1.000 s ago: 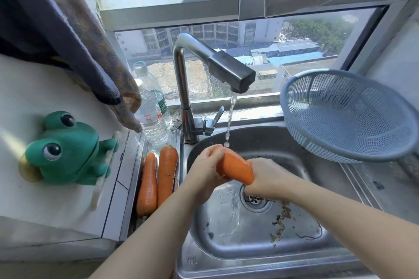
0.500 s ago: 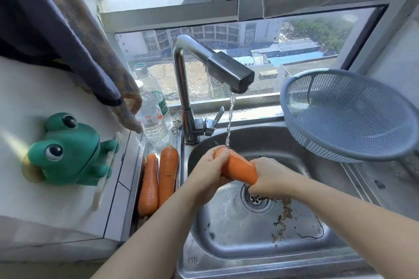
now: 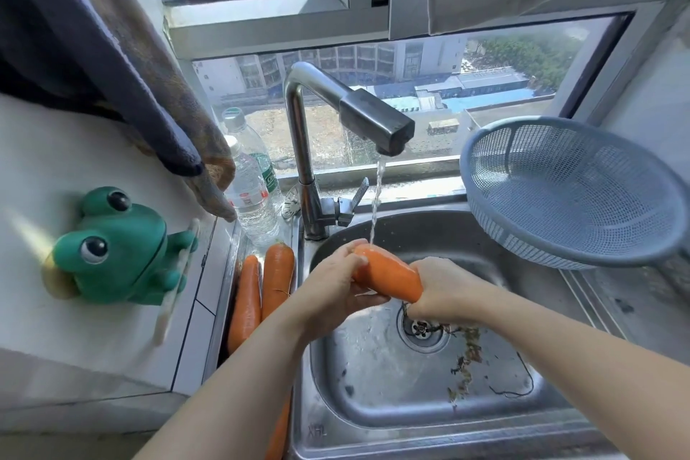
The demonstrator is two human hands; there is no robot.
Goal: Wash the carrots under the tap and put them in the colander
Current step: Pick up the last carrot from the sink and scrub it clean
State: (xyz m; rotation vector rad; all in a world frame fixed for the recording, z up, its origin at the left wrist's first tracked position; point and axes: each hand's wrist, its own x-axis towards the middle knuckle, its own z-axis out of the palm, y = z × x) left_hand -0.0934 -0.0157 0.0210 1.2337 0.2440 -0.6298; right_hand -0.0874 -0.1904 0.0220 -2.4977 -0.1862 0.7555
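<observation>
Rinsing first carrot under tap stream over sink, left hand and right hand fingers both wrapped round it, colander empty, two carrots waiting unwashed beside sink.

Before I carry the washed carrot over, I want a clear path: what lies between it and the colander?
In the head view, only the right hand gripping the held carrot, then bare sink wall up to the colander; nothing else shows there.

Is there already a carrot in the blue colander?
No, the colander shows only bare mesh inside, while one carrot is held under the tap and others lie left of the sink.
</observation>
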